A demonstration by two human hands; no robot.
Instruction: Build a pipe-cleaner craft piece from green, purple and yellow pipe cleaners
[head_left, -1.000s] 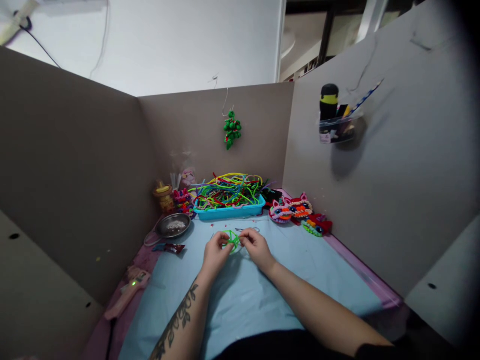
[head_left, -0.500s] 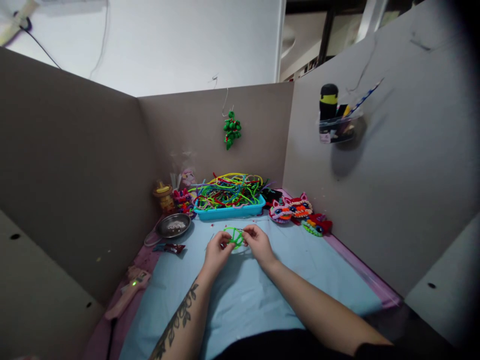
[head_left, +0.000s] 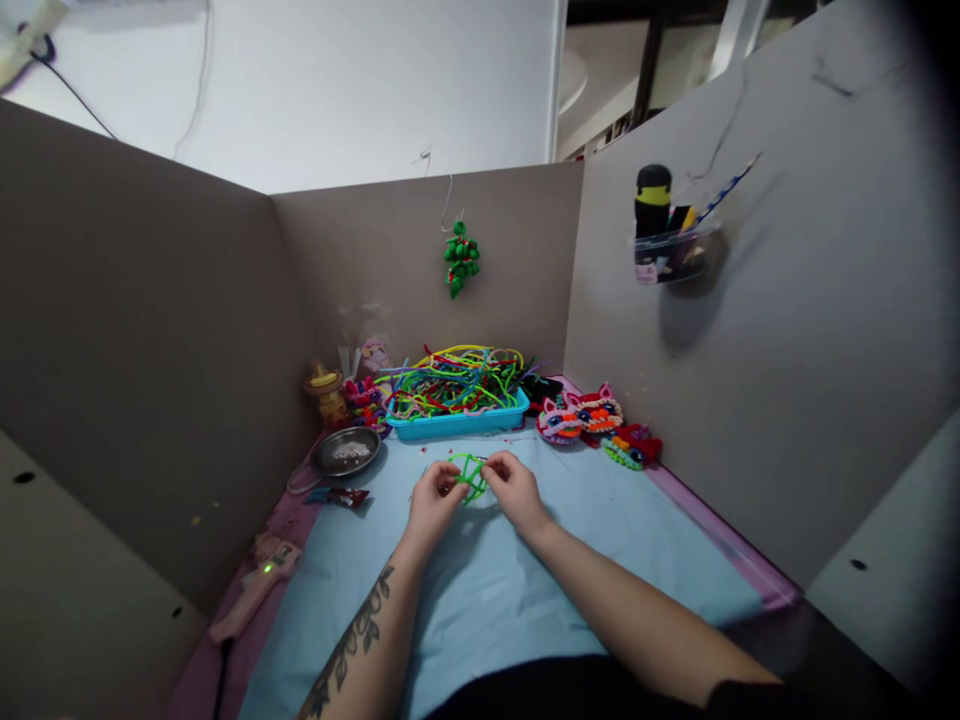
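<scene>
Green pipe-cleaner latticework, open-meshed, is spanning the gap between left hand and right hand, whose thumbs and fingers are pinching its opposite sides above the blue cloth. Beyond, a blue tray is overflowing with multicoloured pipe cleaners; a metal dish is sitting leftward, cat-eared fuzzy pieces rightward.

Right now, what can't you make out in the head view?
All in the head view:
Bent bright-green stem shape: gripped parts hidden by the left hand and right hand.
Light-blue rectangular plastic tray: bottom buried under multicoloured fuzzy stems.
Round grey metal dish: white bits inside too small to identify.
Pink handheld tool: its black cord is cut off by the bottom edge.
</scene>
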